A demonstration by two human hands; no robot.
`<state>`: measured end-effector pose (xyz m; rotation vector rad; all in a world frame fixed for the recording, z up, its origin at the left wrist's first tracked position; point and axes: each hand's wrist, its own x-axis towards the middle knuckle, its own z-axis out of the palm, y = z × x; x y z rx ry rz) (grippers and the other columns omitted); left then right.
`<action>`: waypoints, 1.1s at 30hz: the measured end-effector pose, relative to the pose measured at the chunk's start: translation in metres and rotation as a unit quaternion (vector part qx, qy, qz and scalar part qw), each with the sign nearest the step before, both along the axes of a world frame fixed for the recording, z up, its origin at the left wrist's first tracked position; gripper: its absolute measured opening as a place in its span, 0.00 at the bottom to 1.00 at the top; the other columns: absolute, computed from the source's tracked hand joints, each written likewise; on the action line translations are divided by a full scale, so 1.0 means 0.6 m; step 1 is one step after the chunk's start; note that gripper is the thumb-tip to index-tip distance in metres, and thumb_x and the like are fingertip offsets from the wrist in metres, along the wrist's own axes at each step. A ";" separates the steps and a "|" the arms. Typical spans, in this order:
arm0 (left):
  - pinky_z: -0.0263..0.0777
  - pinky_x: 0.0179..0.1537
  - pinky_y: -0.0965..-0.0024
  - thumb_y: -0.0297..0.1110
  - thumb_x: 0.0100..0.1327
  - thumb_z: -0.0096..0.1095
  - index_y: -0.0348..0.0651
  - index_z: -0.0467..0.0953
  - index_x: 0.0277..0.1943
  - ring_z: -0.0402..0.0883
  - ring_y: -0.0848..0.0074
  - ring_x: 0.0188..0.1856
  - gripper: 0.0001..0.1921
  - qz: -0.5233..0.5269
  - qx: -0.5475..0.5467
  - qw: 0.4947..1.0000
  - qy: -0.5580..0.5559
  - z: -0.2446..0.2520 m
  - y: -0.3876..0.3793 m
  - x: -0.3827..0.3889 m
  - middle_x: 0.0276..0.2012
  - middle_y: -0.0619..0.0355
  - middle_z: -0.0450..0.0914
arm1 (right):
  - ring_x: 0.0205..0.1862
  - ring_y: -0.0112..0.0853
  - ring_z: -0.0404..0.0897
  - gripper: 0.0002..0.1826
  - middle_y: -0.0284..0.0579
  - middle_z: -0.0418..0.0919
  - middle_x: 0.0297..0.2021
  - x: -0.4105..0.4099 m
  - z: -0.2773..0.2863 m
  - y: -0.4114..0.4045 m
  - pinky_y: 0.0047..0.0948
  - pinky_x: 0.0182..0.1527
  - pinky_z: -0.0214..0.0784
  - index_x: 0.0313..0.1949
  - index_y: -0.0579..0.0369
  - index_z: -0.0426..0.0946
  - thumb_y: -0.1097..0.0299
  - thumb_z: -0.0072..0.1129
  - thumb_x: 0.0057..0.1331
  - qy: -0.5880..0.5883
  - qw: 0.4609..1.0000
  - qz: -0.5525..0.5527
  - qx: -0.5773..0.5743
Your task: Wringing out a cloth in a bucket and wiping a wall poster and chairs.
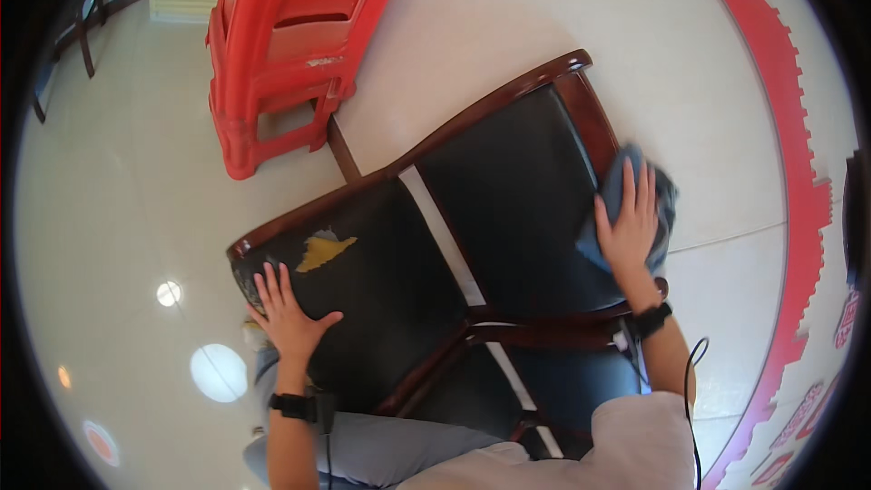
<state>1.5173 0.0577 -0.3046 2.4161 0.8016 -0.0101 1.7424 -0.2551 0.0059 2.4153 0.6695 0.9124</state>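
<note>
A dark wooden chair (490,103) with black leather-like upholstery stretches before me. A pale strip (442,235) separates two of its black panels. On the left panel (381,286), a torn patch (325,251) exposes yellow material. My left hand (292,320) rests on that panel's left side, fingers spread, holding nothing. Over at the right edge, my right hand (629,224) lies on a bunched blue-grey cloth (665,207) and presses it against the chair's side frame (592,116). Part of the cloth is hidden under the palm.
Red plastic stools (292,47), seemingly stacked, stand beyond the chair on the left. Pale floor tiles (136,211) surround it. A red jagged-edged band (796,218) curves along the right. A black cable (691,408) hangs by my right arm.
</note>
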 end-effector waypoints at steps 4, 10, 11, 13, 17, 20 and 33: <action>0.35 0.68 0.35 0.60 0.29 0.78 0.48 0.47 0.73 0.39 0.61 0.76 0.67 0.003 0.005 1.000 0.004 0.010 -0.003 0.011 0.75 0.58 0.43 | 0.70 0.55 0.52 0.36 0.58 0.54 0.69 0.130 0.000 0.147 0.47 0.65 0.56 0.67 0.52 0.60 0.55 0.57 0.62 -0.008 0.996 0.073 -0.041; 0.32 0.68 0.36 0.63 0.31 0.78 0.40 0.45 0.73 0.35 0.53 0.76 0.69 0.020 0.024 0.997 0.077 0.014 -0.015 0.033 0.75 0.50 0.40 | 0.72 0.57 0.46 0.37 0.63 0.47 0.70 0.121 -0.076 0.172 0.45 0.71 0.44 0.66 0.58 0.59 0.61 0.59 0.59 0.099 0.976 0.185 -0.062; 0.32 0.68 0.36 0.63 0.31 0.78 0.40 0.45 0.73 0.35 0.53 0.76 0.69 0.019 0.026 0.996 0.077 0.011 -0.020 0.036 0.75 0.50 0.40 | 0.72 0.56 0.46 0.36 0.63 0.45 0.70 0.122 -0.083 0.178 0.44 0.71 0.43 0.66 0.61 0.59 0.63 0.59 0.60 0.106 0.973 0.190 -0.075; 0.32 0.68 0.36 0.68 0.34 0.73 0.36 0.44 0.73 0.33 0.48 0.75 0.69 0.054 0.073 0.995 0.049 0.000 -0.033 0.038 0.74 0.45 0.39 | 0.72 0.56 0.46 0.36 0.63 0.44 0.70 0.127 -0.117 0.186 0.43 0.71 0.43 0.66 0.62 0.59 0.63 0.58 0.60 0.144 0.966 0.202 -0.072; 0.31 0.68 0.36 0.71 0.36 0.70 0.36 0.44 0.73 0.32 0.47 0.75 0.68 0.055 0.078 0.995 0.007 -0.005 -0.043 0.053 0.74 0.45 0.38 | 0.71 0.52 0.50 0.39 0.61 0.39 0.72 0.135 -0.246 0.183 0.40 0.70 0.49 0.67 0.65 0.54 0.71 0.59 0.57 0.292 0.926 0.233 -0.049; 0.31 0.68 0.37 0.71 0.36 0.70 0.37 0.43 0.73 0.33 0.46 0.75 0.68 0.053 0.058 0.997 0.019 0.008 -0.046 0.060 0.74 0.45 0.38 | 0.67 0.45 0.59 0.43 0.58 0.41 0.72 0.138 -0.328 0.169 0.36 0.67 0.55 0.69 0.63 0.50 0.73 0.60 0.56 0.296 0.911 0.258 -0.124; 0.32 0.70 0.40 0.65 0.34 0.75 0.39 0.44 0.73 0.34 0.48 0.75 0.67 0.084 0.048 0.995 0.015 0.021 -0.035 0.051 0.75 0.47 0.39 | 0.74 0.54 0.40 0.42 0.59 0.48 0.70 0.147 -0.223 0.259 0.43 0.73 0.38 0.66 0.71 0.54 0.58 0.60 0.59 0.146 0.972 0.139 -0.116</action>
